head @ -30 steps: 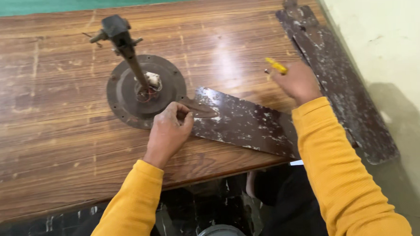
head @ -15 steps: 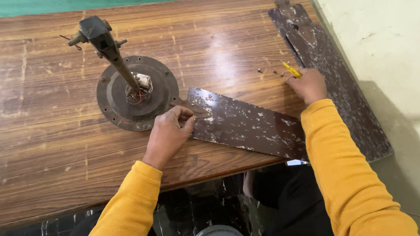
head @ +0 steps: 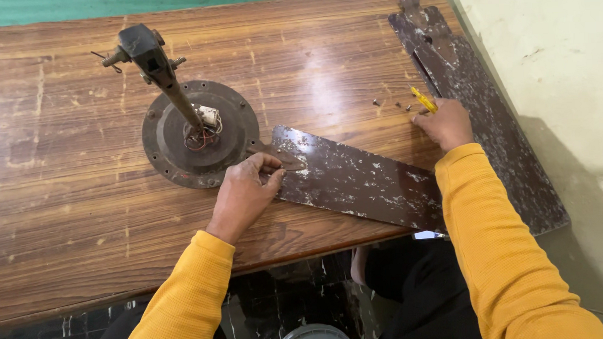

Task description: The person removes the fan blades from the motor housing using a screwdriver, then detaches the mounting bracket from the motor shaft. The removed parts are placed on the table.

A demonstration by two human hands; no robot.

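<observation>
Fingers, left: left hand (head: 242, 195) curled narrow, fingertips (head: 273, 169) pressing the inner end of the fan blade (head: 355, 184) where it meets the motor hub (head: 200, 134); pinching or only pressing, cannot tell
Fingers, right: right hand (head: 445, 123) closed around a yellow screwdriver (head: 423, 99); tip end pokes out past the knuckles
Blade: dark brown, speckled, flat on the wooden table (head: 82, 197); outer end overhangs the near edge
Hub: round, rusty, just beside the left fingertips; rod (head: 172, 94) rises tilted from its centre, bracket on top
Screws: few small screws (head: 396, 105) loose on the table, just beside the right hand
Second blade: second blade (head: 473, 117) along the table's right edge, under the right hand
Doing it well: judged; keep the blade root pressed flat and lined up with the hub; keep the screws off the edge
Hidden: blade-to-hub joint covered by left fingers; screwdriver handle buried in the fist; screw count too small to tell; hub wiring unclear
</observation>
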